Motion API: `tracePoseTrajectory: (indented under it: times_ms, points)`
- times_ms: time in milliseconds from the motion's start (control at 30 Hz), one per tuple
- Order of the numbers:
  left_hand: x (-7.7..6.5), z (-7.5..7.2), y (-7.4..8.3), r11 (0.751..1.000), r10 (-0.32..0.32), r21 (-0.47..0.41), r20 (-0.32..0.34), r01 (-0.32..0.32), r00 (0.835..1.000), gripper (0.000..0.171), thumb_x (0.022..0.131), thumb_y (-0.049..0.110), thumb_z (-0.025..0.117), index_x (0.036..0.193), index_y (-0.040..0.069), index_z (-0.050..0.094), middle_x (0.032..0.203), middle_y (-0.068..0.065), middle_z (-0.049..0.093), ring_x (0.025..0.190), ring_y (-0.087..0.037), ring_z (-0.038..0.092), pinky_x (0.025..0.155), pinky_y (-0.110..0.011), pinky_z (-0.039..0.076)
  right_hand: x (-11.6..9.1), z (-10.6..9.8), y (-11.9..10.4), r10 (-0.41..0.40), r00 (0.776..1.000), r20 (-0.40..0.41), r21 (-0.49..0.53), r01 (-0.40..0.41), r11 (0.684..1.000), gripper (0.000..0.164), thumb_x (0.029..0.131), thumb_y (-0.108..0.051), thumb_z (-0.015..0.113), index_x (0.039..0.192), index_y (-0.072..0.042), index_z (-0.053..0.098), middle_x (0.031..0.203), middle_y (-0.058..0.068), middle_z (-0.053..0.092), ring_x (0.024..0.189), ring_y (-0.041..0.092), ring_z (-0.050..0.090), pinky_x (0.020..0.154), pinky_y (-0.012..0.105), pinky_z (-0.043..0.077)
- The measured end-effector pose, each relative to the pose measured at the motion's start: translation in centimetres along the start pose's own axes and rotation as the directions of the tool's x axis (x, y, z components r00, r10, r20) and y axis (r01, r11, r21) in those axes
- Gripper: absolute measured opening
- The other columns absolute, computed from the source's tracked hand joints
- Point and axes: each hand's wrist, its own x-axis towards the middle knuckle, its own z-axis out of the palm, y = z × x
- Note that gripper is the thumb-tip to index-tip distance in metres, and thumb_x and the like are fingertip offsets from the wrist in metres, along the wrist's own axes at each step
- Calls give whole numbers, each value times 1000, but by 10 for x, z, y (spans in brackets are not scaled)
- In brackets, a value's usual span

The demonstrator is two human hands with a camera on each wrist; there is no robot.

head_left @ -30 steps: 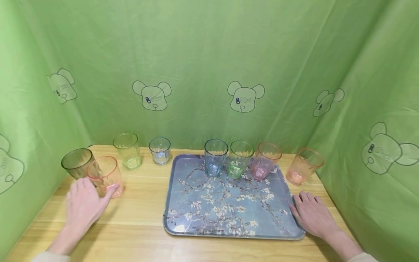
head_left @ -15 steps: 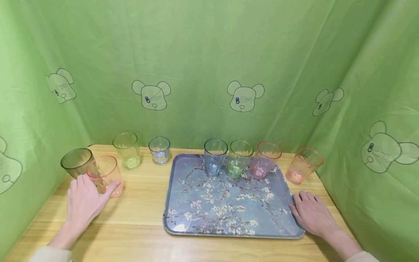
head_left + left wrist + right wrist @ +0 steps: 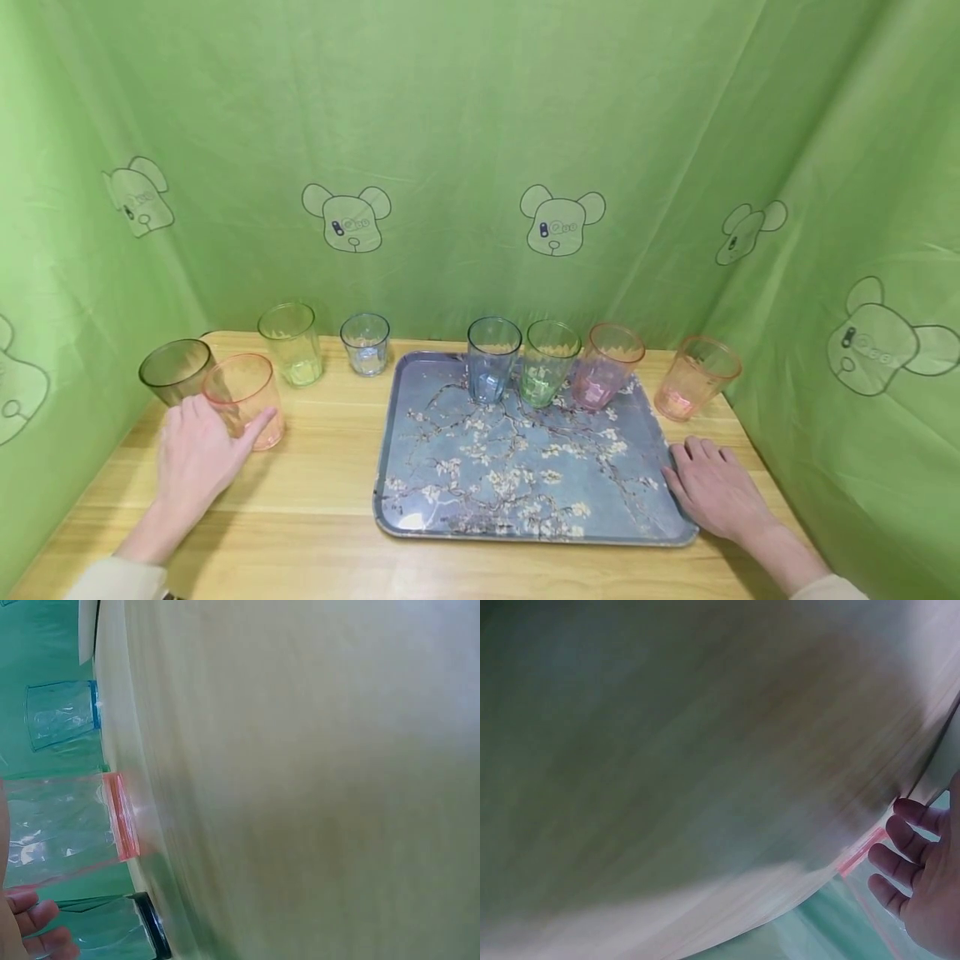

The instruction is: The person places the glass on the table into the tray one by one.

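My left hand (image 3: 197,454) grips the low part of a clear coral-rimmed glass (image 3: 243,400), thumb across its near side and fingers on its left. Just behind stands a dark smoky glass (image 3: 176,371), partly covered by the hand and the coral glass. In the left wrist view the fingers (image 3: 49,941) overlap the dark glass (image 3: 112,930), below the coral glass (image 3: 67,825). My right hand (image 3: 720,487) rests with relaxed fingers by the right edge of a blue blossom-patterned tray (image 3: 435,433). Another coral-rimmed glass (image 3: 693,383) stands beyond that hand.
Upright along the tray's back are a blue glass (image 3: 491,367), a green glass (image 3: 547,371) and a pink glass (image 3: 603,375). A yellow-green glass (image 3: 294,350) and a short blue glass (image 3: 367,350) stand behind on the wooden table (image 3: 315,517). Green curtains (image 3: 465,125) enclose the table.
My left hand and the coral-rimmed glass have shifted slightly to the right, away from the dark glass. The right hand and the tray have stayed put.
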Motion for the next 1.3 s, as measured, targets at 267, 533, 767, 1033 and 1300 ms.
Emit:
tracePoseTrajectory:
  times_ms: [267, 533, 767, 1033, 1300]
  points:
    - [3, 1, 3, 998, 54, 20, 31, -54, 998, 71, 77, 58, 71, 75, -9, 47, 73, -21, 48, 65, -34, 42, 60, -39, 28, 0, 0, 0, -3, 1000, -7, -3, 3, 1000, 32, 90, -32, 61, 106, -5, 58, 89, 11, 56, 89, 32, 57, 71, 50, 42]
    - [5, 4, 9, 994, 89, 70, -28, -87, 996, 70, 73, 63, 70, 69, -1, 43, 71, -18, 46, 62, -32, 41, 52, -35, 26, 0, 1, 1, -8, 1000, -16, -8, 8, 1000, 31, 90, -32, 60, 105, -4, 58, 90, 12, 57, 89, 33, 58, 71, 50, 41]
    - [7, 8, 12, 990, 122, 77, -30, -119, 992, 73, 75, 65, 67, 75, -5, 48, 72, -19, 48, 65, -32, 43, 58, -41, 31, 0, -1, 0, 2, 1000, 14, -4, -2, 1000, 34, 91, -33, 59, 108, -3, 58, 92, 13, 57, 91, 34, 58, 73, 52, 43]
    - [12, 13, 18, 972, 223, 102, -97, -213, 970, 84, 80, 77, 48, 75, -7, 49, 70, -19, 48, 65, -33, 42, 58, -42, 32, 0, 0, 1, 15, 999, 34, -3, -15, 1000, 37, 92, -34, 58, 112, -2, 58, 94, 13, 58, 93, 34, 58, 75, 52, 43]
    - [18, 13, 31, 961, 267, 110, -133, -253, 954, 97, 82, 86, 25, 78, -8, 50, 73, -22, 50, 69, -36, 46, 61, -45, 34, -1, 0, 1, 18, 1000, 26, -3, -18, 1000, 35, 92, -33, 58, 110, -3, 59, 91, 11, 57, 91, 33, 57, 73, 51, 42]
